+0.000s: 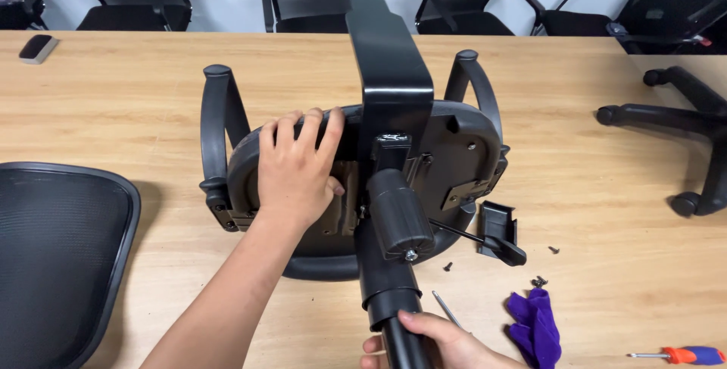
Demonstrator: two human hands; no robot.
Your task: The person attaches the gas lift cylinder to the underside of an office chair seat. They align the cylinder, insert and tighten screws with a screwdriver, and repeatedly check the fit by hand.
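On upturned seat (447, 138), left hand (297, 168) flat; right hand (439, 342) around column (390, 286).

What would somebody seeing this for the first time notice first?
An upturned black chair seat lies mid-table with its mechanism and gas cylinder pointing at the camera. The left hand presses flat on the seat's underside while the right hand grips the cylinder's lower end at the bottom edge. A mesh backrest lies at left, and a purple cloth with loose screws at right.
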